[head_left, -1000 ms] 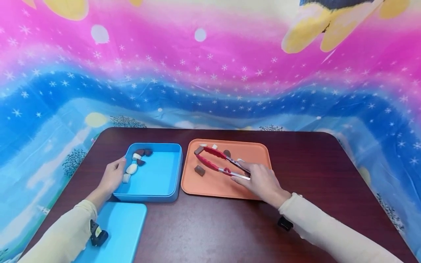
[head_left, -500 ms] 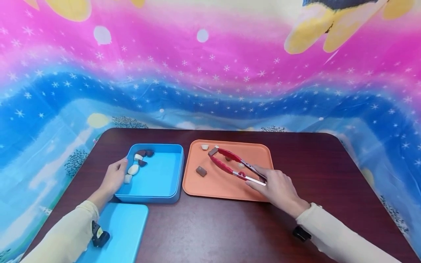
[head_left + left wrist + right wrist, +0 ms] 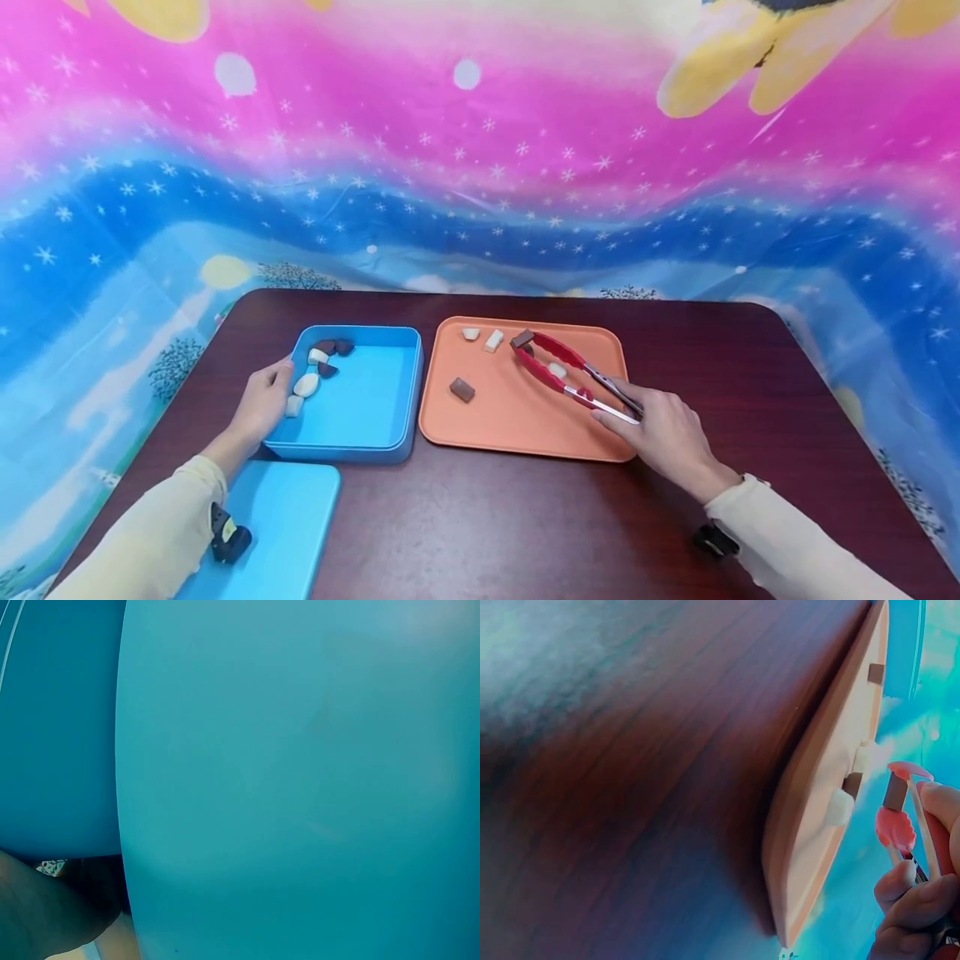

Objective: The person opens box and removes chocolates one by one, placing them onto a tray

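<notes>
My right hand (image 3: 667, 437) grips a pair of red-tipped metal tongs (image 3: 558, 379). Pinched between the tong tips is a brown block (image 3: 522, 339) that looks like chocolate; in the right wrist view this brown block (image 3: 895, 792) shows between the red tips, raised off the tray. Below lies an orange tray (image 3: 510, 429) with another brown block (image 3: 462, 389), a few white pieces (image 3: 493, 340), and a dark piece partly hidden by the tongs. On the left, my left hand (image 3: 262, 404) holds the left wall of a blue box (image 3: 360, 408), in which several brown and white pieces (image 3: 306, 384) sit along the left side.
A flat blue lid (image 3: 281, 517) lies in front of the box, under my left forearm. Box and tray stand side by side on a dark wooden table (image 3: 465, 525). Behind the table hangs a colourful patterned cloth (image 3: 450, 183).
My right hand has carried the tongs and their brown block rightward over the tray, uncovering the white pieces at the back. My left hand stays at the box wall.
</notes>
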A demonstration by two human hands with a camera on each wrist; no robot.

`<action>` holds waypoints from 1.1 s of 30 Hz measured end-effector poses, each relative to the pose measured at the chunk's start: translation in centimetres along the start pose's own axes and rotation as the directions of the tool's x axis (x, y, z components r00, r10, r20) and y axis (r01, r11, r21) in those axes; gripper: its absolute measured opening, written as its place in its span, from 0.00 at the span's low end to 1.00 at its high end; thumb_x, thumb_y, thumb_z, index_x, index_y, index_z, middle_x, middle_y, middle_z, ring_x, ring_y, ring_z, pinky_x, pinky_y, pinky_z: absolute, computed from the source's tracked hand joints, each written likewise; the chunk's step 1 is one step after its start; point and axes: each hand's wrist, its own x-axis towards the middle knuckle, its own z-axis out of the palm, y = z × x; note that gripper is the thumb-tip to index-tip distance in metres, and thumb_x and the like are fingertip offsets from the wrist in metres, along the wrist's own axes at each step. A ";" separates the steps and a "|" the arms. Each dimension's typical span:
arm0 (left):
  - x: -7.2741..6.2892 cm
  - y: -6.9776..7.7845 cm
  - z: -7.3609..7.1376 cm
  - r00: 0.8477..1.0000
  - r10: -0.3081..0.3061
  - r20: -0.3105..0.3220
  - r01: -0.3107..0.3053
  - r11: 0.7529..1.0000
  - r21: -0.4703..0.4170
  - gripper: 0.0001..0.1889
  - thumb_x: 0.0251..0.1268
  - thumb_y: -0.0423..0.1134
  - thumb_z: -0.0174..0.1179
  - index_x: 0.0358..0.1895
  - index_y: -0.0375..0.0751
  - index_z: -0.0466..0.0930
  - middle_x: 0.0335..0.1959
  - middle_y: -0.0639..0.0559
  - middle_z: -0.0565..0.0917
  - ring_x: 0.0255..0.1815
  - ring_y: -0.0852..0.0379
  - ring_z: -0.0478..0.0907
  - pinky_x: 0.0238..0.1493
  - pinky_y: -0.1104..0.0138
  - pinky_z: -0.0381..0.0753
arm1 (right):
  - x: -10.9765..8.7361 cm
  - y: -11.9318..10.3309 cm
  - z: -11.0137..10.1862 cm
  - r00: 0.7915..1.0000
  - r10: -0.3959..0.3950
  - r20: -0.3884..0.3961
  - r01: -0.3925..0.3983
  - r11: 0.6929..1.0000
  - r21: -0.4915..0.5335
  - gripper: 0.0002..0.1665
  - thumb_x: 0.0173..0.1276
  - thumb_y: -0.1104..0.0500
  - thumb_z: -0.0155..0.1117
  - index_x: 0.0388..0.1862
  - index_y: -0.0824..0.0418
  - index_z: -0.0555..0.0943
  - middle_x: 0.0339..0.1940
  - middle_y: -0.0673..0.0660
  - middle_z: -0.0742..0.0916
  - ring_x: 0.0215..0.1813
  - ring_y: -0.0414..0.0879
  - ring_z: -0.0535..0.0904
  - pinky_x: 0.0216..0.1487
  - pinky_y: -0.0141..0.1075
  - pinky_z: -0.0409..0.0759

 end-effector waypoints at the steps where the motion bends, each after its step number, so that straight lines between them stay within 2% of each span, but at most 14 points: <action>1: 0.0 0.1 0.0 1.000 -0.001 -0.006 0.001 1.000 0.005 0.36 0.83 0.59 0.26 0.82 0.37 0.42 0.82 0.32 0.49 0.82 0.29 0.46 0.77 0.33 0.54 | -0.1 0.1 0.0 1.000 0.002 0.002 -0.002 1.000 -0.002 0.40 0.60 0.40 0.75 0.67 0.60 0.80 0.21 0.51 0.83 0.28 0.46 0.72 0.26 0.36 0.65; 5: 0.0 0.5 0.0 1.000 -0.004 -0.022 0.004 1.000 0.008 0.36 0.84 0.58 0.26 0.82 0.37 0.42 0.82 0.32 0.50 0.82 0.29 0.47 0.77 0.32 0.53 | -0.7 0.2 0.0 1.000 -0.004 0.008 0.004 1.000 -0.004 0.40 0.60 0.39 0.75 0.66 0.60 0.81 0.23 0.51 0.85 0.29 0.45 0.72 0.28 0.37 0.67; 9: 0.2 0.6 0.0 1.000 0.005 -0.020 -0.005 1.000 0.001 0.36 0.84 0.58 0.26 0.82 0.38 0.43 0.82 0.32 0.51 0.82 0.29 0.47 0.76 0.32 0.54 | -1.5 0.3 0.2 0.999 -0.035 0.013 0.035 0.999 -0.011 0.39 0.60 0.37 0.75 0.64 0.58 0.82 0.34 0.55 0.91 0.31 0.44 0.76 0.30 0.40 0.74; 12: 0.3 0.6 0.0 1.000 0.015 -0.019 -0.015 1.000 -0.004 0.35 0.84 0.58 0.27 0.82 0.39 0.43 0.82 0.32 0.51 0.82 0.29 0.48 0.76 0.32 0.54 | -1.9 0.3 0.3 0.998 -0.037 0.045 0.038 0.999 -0.025 0.40 0.59 0.34 0.74 0.65 0.55 0.82 0.32 0.53 0.90 0.30 0.43 0.75 0.30 0.40 0.73; 15: 0.4 0.6 0.0 1.000 0.012 -0.021 -0.012 1.000 -0.002 0.35 0.84 0.58 0.27 0.82 0.39 0.44 0.82 0.32 0.52 0.82 0.29 0.48 0.76 0.32 0.54 | -2.1 0.1 0.5 0.996 -0.029 0.083 0.032 0.999 -0.036 0.41 0.59 0.33 0.73 0.65 0.54 0.82 0.21 0.47 0.82 0.26 0.42 0.70 0.28 0.37 0.67; 18: 0.4 0.5 0.0 1.000 0.005 -0.020 -0.004 1.000 0.010 0.36 0.84 0.58 0.26 0.82 0.37 0.43 0.82 0.32 0.51 0.82 0.29 0.47 0.77 0.33 0.53 | -2.2 0.0 0.6 0.995 -0.026 0.097 0.030 0.999 -0.041 0.40 0.59 0.34 0.73 0.65 0.54 0.82 0.15 0.44 0.74 0.24 0.42 0.66 0.28 0.36 0.65; 25: 0.3 0.4 0.0 1.000 0.003 -0.023 -0.003 1.000 0.004 0.36 0.84 0.57 0.26 0.81 0.34 0.42 0.82 0.32 0.49 0.83 0.30 0.45 0.78 0.35 0.52 | -2.1 0.0 0.9 0.994 -0.041 0.097 0.046 0.998 -0.050 0.39 0.59 0.36 0.75 0.64 0.54 0.83 0.15 0.44 0.74 0.24 0.41 0.67 0.28 0.36 0.66; 33: 0.2 0.2 -0.1 1.000 0.005 -0.021 -0.005 1.000 0.006 0.36 0.84 0.58 0.26 0.81 0.36 0.43 0.82 0.32 0.50 0.82 0.30 0.47 0.78 0.34 0.53 | -2.1 0.0 0.9 0.995 -0.020 0.098 0.025 0.998 -0.057 0.45 0.55 0.31 0.75 0.65 0.56 0.82 0.16 0.46 0.69 0.24 0.42 0.66 0.27 0.36 0.64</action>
